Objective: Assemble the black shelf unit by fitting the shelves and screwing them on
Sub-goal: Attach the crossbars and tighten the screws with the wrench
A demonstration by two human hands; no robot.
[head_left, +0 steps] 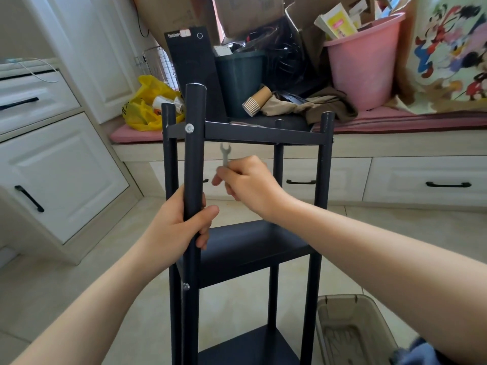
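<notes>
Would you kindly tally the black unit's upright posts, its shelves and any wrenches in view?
Upright posts: 4
Shelves: 3
Wrench: 1
Total: 8

Looks like a room in a home, half given over to storage. White panelled cabinets [66,175] with black handles [29,198] on the left; a built-in seat [369,143] with a pink cushion [395,118] over drawers [432,180]. Piled on top: cardboard boxes [245,14], a pink bucket [366,64] of papers, a cartoon-print cloth [448,48], a yellow plastic bag [147,106], stacked paper cups [255,102]. Pale tiled floor [105,280].
</notes>
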